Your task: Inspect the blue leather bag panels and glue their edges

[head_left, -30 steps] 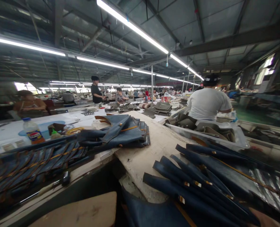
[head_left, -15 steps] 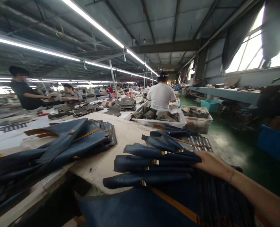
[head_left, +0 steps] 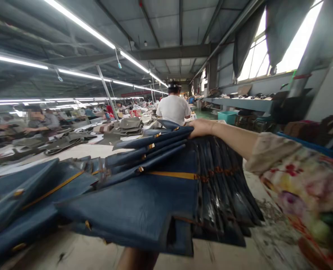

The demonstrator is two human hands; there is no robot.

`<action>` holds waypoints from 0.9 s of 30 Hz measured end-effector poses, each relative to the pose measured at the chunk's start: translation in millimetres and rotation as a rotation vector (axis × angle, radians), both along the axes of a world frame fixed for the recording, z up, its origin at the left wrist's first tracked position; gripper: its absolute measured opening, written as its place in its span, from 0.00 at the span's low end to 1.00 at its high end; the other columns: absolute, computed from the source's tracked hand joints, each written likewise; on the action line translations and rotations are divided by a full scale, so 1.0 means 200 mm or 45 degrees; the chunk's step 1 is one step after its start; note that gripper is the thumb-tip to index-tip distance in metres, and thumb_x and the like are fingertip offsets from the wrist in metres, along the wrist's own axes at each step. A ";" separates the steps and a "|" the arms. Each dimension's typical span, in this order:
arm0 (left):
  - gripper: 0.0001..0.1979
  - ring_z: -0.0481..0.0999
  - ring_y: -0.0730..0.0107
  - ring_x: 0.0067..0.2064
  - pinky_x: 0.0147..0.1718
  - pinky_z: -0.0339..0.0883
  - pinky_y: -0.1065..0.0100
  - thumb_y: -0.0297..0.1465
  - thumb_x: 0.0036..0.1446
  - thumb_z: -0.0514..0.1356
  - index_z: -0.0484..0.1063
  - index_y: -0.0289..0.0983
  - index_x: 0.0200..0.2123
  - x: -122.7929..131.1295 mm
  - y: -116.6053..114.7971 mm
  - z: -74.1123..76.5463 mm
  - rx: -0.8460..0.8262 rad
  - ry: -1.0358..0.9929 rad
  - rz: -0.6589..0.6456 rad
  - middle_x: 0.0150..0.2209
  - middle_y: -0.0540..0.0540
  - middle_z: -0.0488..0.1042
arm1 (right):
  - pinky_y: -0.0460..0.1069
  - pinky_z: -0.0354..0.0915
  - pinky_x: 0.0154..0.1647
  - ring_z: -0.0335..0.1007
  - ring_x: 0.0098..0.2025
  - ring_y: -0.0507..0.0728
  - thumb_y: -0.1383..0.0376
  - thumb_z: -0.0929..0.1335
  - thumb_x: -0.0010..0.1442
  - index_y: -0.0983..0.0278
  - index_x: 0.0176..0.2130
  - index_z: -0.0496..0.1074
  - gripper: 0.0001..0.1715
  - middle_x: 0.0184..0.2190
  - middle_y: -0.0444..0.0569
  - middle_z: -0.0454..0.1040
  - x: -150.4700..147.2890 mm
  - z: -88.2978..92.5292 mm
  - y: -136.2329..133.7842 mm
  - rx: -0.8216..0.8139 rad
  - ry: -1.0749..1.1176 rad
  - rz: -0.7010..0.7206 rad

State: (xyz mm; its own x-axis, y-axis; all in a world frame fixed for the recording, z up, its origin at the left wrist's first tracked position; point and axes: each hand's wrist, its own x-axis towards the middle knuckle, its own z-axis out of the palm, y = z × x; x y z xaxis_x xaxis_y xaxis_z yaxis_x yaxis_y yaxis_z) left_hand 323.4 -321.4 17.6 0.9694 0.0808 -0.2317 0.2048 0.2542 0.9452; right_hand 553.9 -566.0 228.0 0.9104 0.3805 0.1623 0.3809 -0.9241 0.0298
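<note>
My right hand (head_left: 201,128) grips the far edge of a thick stack of dark blue leather-like panels (head_left: 132,210), which is raised over the table. The panels have tan strips, small tan tabs and dark edges that fan out on the right side. Beneath the stack, at the bottom of the view, part of my left arm (head_left: 138,258) shows; the left hand's fingers are hidden under the panels. On the left, a second pile of similar blue panels (head_left: 50,183) lies close against the held stack.
Grey-brown cut pieces (head_left: 129,125) lie in piles farther along the table (head_left: 79,150). A person in a white shirt (head_left: 173,108) sits ahead, back turned. At the left, another person (head_left: 38,120) works. A teal bin (head_left: 226,117) stands on the floor to the right.
The stack of blue panels has come up off the right part of the table and moved left, with my right hand holding its far edge. The view has turned right.
</note>
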 end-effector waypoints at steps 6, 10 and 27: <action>0.15 0.73 0.67 0.45 0.43 0.71 0.64 0.26 0.57 0.52 0.66 0.41 0.47 0.71 0.05 0.10 -0.485 0.044 0.096 0.45 0.48 0.72 | 0.59 0.54 0.55 0.60 0.55 0.66 0.61 0.69 0.50 0.69 0.54 0.63 0.33 0.54 0.62 0.65 0.43 -0.23 0.27 0.134 -0.031 -0.086; 0.03 0.73 0.68 0.26 0.25 0.69 0.67 0.27 0.57 0.54 0.65 0.33 0.33 0.93 0.15 -0.18 -0.471 0.469 0.290 0.26 0.46 0.72 | 0.59 0.54 0.56 0.66 0.51 0.59 0.55 0.58 0.62 0.59 0.52 0.66 0.23 0.50 0.52 0.71 0.34 -0.70 0.46 0.218 0.132 0.114; 0.24 0.66 0.62 0.51 0.47 0.63 0.62 0.30 0.52 0.55 0.60 0.35 0.54 0.15 0.34 -0.05 0.925 -0.017 -0.221 0.54 0.40 0.63 | 0.63 0.42 0.62 0.57 0.59 0.60 0.66 0.61 0.57 0.64 0.54 0.65 0.24 0.56 0.57 0.63 -0.52 -1.10 0.57 0.460 0.080 0.534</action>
State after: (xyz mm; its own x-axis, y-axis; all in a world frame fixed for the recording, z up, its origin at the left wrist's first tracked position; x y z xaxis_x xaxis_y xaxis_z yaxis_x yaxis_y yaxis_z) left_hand 353.7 -253.4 8.4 0.9846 0.0545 -0.1661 0.1721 -0.4705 0.8654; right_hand 450.2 -452.7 7.8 0.7050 0.6426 0.3000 0.7092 -0.6400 -0.2958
